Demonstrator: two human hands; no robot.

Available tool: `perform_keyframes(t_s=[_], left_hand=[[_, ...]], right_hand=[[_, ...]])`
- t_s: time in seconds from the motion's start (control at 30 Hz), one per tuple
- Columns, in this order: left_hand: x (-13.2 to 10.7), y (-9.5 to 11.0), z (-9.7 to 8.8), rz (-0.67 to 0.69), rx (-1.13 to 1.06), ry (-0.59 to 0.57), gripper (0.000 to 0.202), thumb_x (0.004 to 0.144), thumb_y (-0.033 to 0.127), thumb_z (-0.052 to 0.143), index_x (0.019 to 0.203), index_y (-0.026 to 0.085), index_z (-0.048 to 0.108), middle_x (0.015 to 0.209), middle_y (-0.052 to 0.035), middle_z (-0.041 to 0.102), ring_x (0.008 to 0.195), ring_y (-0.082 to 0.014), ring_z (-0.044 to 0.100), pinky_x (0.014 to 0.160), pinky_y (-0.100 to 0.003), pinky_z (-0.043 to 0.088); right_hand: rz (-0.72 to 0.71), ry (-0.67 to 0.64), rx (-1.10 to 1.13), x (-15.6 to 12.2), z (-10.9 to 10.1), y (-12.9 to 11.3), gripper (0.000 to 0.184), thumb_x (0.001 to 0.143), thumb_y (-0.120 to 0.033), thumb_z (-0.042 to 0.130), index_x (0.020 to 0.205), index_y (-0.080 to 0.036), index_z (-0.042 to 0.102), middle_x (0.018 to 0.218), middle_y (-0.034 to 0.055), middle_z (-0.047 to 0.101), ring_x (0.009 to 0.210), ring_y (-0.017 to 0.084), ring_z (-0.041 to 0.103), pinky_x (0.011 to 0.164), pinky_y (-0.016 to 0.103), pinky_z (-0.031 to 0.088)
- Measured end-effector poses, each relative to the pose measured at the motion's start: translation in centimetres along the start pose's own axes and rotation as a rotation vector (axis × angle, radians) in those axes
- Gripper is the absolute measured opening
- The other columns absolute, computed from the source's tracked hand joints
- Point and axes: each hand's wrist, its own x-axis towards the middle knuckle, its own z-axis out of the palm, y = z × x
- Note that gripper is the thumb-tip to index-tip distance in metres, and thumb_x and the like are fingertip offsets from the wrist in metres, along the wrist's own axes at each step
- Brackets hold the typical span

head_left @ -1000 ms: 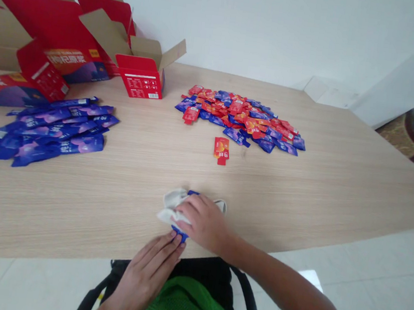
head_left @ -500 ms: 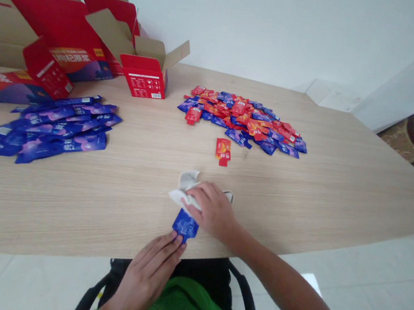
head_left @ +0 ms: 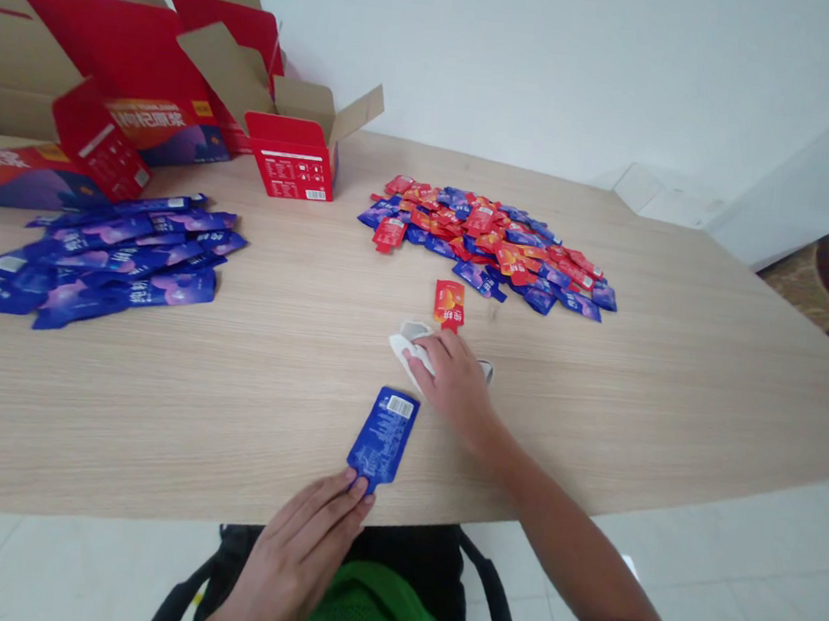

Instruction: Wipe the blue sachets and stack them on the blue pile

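Note:
A blue pouch (head_left: 385, 433) lies on the table near its front edge, with its barcode and printed side up. My left hand (head_left: 307, 539) keeps its fingers together and closed down on the pouch's narrow end; its thumb is hidden. Bunched in my right hand (head_left: 455, 381) is a white cloth (head_left: 411, 342), held just off the pouch's far right corner. Past that hand lies a single red pouch (head_left: 450, 302), its narrow end partly behind my fingers.
A mixed heap of small red and blue pouches (head_left: 491, 239) lies further back. On the left is a stack of blue pouches (head_left: 104, 257). Behind it stand open red cartons, one small red box (head_left: 293, 160) among them. The wooden table (head_left: 143, 428) ends just before my lap.
My right hand has moved away from me and to the right with the cloth, uncovering the blue pouch's far half. My left hand stays at the pouch's near end.

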Motion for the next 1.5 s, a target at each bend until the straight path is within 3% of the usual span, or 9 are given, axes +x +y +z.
perform_keyframes(t_s=[0.23, 0.4, 0.53, 0.67, 0.87, 1.03, 1.17, 1.3, 1.5], left_hand=[[-0.4, 0.1, 0.2, -0.056, -0.039, 0.049, 0.036, 0.097, 0.009, 0.061, 0.131, 0.017, 0.068, 0.126, -0.0064, 0.074, 0.124, -0.0223, 0.065, 0.114, -0.041, 0.050], [-0.2, 0.1, 0.1, -0.028, -0.018, -0.005, 0.044, 0.098, 0.011, 0.061, 0.141, 0.018, 0.061, 0.138, -0.0075, 0.069, 0.134, -0.0249, 0.059, 0.112, -0.041, 0.052], [0.3, 0.1, -0.2, -0.042, -0.033, 0.030, 0.043, 0.098, 0.011, 0.061, 0.141, 0.019, 0.062, 0.137, -0.0070, 0.069, 0.134, -0.0247, 0.059, 0.111, -0.041, 0.054], [0.4, 0.2, -0.2, -0.045, -0.051, 0.021, 0.044, 0.097, 0.010, 0.062, 0.140, 0.018, 0.062, 0.136, -0.0071, 0.069, 0.134, -0.0249, 0.059, 0.111, -0.041, 0.053], [0.3, 0.3, -0.2, -0.093, -0.094, 0.046, 0.027, 0.099, 0.011, 0.057, 0.121, 0.019, 0.072, 0.111, -0.0051, 0.077, 0.107, -0.0202, 0.070, 0.103, -0.037, 0.056], [0.4, 0.1, -0.2, -0.047, -0.059, -0.004, 0.045, 0.097, 0.011, 0.062, 0.141, 0.017, 0.061, 0.138, -0.0076, 0.068, 0.135, -0.0248, 0.058, 0.111, -0.041, 0.052], [0.3, -0.1, 0.0, -0.046, -0.068, -0.019, 0.046, 0.097, 0.010, 0.063, 0.143, 0.016, 0.060, 0.141, -0.0082, 0.066, 0.139, -0.0257, 0.054, 0.113, -0.043, 0.052], [0.1, 0.1, 0.0, -0.065, -0.101, -0.001, 0.045, 0.097, 0.009, 0.063, 0.141, 0.017, 0.061, 0.139, -0.0071, 0.067, 0.139, -0.0247, 0.053, 0.113, -0.042, 0.050], [0.1, 0.2, 0.0, -0.097, -0.120, 0.000, 0.042, 0.097, 0.008, 0.062, 0.137, 0.018, 0.064, 0.130, -0.0057, 0.071, 0.130, -0.0233, 0.058, 0.114, -0.043, 0.048]], right_hand=[[-0.279, -0.265, 0.136, -6.3, 0.5, -7.8, 0.020, 0.097, -0.037, 0.069, 0.112, -0.024, 0.065, 0.104, 0.0044, 0.069, 0.096, 0.024, 0.062, 0.083, 0.038, 0.052], [-0.157, -0.188, 0.037, -4.4, 2.7, -3.9, 0.018, 0.098, -0.035, 0.068, 0.111, -0.022, 0.067, 0.107, 0.0078, 0.068, 0.099, 0.025, 0.063, 0.085, 0.038, 0.053], [-0.035, -0.075, -0.036, -0.7, 1.5, 0.0, 0.013, 0.100, -0.030, 0.065, 0.110, -0.022, 0.068, 0.106, 0.0103, 0.068, 0.100, 0.027, 0.063, 0.088, 0.041, 0.053], [-0.030, -0.014, 0.098, -1.7, -0.8, -2.8, 0.016, 0.102, -0.032, 0.061, 0.114, -0.023, 0.066, 0.109, 0.0094, 0.066, 0.103, 0.026, 0.063, 0.091, 0.040, 0.052], [-0.291, -0.308, 0.158, -7.0, 0.3, -8.1, 0.020, 0.096, -0.036, 0.071, 0.111, -0.023, 0.066, 0.103, 0.0037, 0.068, 0.094, 0.023, 0.061, 0.081, 0.037, 0.052], [-0.121, -0.180, -0.011, -3.6, 2.6, -2.5, 0.020, 0.100, -0.036, 0.067, 0.114, -0.022, 0.068, 0.108, 0.0085, 0.069, 0.099, 0.026, 0.063, 0.086, 0.039, 0.053], [-0.038, -0.100, -0.090, -0.2, 1.2, 0.9, 0.016, 0.102, -0.031, 0.063, 0.113, -0.020, 0.068, 0.107, 0.0110, 0.068, 0.099, 0.027, 0.064, 0.086, 0.040, 0.053], [-0.031, -0.033, 0.063, -1.5, -0.8, -2.2, 0.018, 0.104, -0.032, 0.058, 0.116, -0.021, 0.066, 0.110, 0.0104, 0.067, 0.105, 0.026, 0.063, 0.093, 0.040, 0.052], [-0.273, -0.272, 0.160, -6.5, 1.1, -7.2, 0.020, 0.096, -0.036, 0.071, 0.111, -0.024, 0.067, 0.103, 0.0038, 0.069, 0.095, 0.023, 0.062, 0.083, 0.036, 0.052]])
